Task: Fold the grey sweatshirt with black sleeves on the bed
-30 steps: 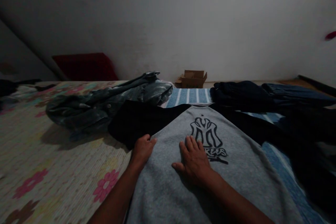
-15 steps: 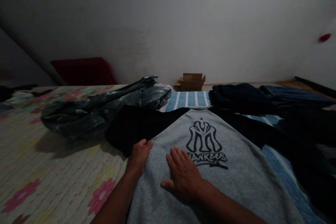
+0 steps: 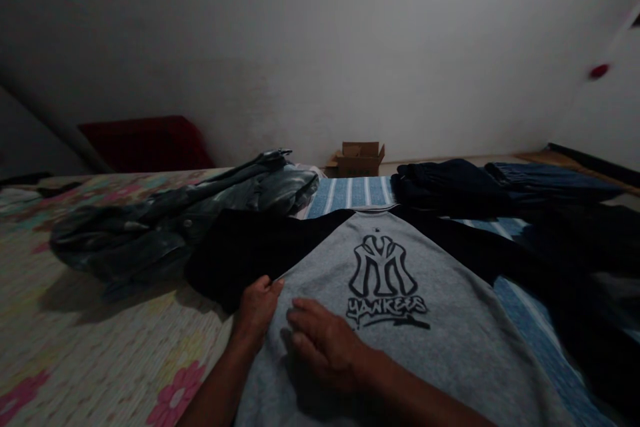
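A grey shirt [image 3: 440,340] with black sleeves and dark lettering on its chest lies spread out, collar away from me. My left hand [image 3: 257,310] is closed on the shirt's left side edge, just below the armpit seam. Over the left part of the grey body, below and left of the print, is my right hand [image 3: 325,340], its fingers stretched out and holding nothing. A shadow falls beneath it; whether it touches the cloth I cannot tell. The black left sleeve [image 3: 260,247] reaches toward a crumpled denim garment.
Bunched grey-green denim [image 3: 240,193] lies at the left on a floral bedspread [image 3: 125,360]. Folded dark jeans [image 3: 450,183] rest at the right on a blue striped cloth [image 3: 350,191]. Beyond stand an open cardboard box [image 3: 357,160] and a dark red object [image 3: 145,143] by the wall.
My right hand has moved left and toward me, off the print, uncovering the lettering. My left hand keeps its hold on the shirt's edge. The whole view has shifted slightly.
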A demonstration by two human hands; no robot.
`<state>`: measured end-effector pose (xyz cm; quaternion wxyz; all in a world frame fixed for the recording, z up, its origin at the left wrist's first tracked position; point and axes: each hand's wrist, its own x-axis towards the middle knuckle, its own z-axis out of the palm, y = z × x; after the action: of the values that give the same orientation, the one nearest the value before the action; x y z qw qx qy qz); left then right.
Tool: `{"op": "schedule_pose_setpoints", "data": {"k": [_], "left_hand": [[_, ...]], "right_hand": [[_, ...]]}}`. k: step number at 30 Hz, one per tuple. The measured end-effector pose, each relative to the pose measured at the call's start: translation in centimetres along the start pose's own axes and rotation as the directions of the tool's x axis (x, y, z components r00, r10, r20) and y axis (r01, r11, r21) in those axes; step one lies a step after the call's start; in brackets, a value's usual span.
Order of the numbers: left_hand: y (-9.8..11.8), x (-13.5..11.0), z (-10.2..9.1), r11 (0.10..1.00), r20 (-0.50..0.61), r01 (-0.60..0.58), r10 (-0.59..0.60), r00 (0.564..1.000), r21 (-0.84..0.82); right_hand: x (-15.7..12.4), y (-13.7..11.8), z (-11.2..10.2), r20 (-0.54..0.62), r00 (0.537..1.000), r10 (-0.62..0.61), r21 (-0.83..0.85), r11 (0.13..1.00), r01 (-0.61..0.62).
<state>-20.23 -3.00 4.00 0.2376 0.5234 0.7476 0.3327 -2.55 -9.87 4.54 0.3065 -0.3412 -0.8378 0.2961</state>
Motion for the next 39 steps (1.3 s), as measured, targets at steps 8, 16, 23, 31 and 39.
{"op": "schedule_pose_setpoints", "data": {"k": [8,16,23,31,39], "left_hand": [[0.1,-0.1,-0.2,1.000,0.007,0.025,-0.025,1.000,-0.009],[0.7,0.1,-0.7,0.968,0.005,-0.017,0.017,1.000,0.252],[3.7,-3.7,-0.5,0.653,0.082,-0.332,0.382,0.920,0.681],[3.7,-1.4,8.1,0.723,0.439,-0.623,0.476,0.762,0.297],[2.9,-2.1,7.4,0.564,0.546,-0.651,0.374,0.750,0.508]], "right_hand": [[1.0,6.9,-2.5,-0.101,0.913,0.395,-0.441,0.805,-0.397],[0.6,7.4,-2.1,-0.051,0.920,0.389,-0.428,0.824,-0.372],[0.6,7.5,-2.3,-0.056,0.933,0.356,-0.399,0.848,-0.348],[0.6,7.5,-2.3,-0.076,0.940,0.333,-0.412,0.848,-0.334],[0.9,7.8,-4.5,-0.062,0.954,0.294,-0.368,0.882,-0.295]]}}
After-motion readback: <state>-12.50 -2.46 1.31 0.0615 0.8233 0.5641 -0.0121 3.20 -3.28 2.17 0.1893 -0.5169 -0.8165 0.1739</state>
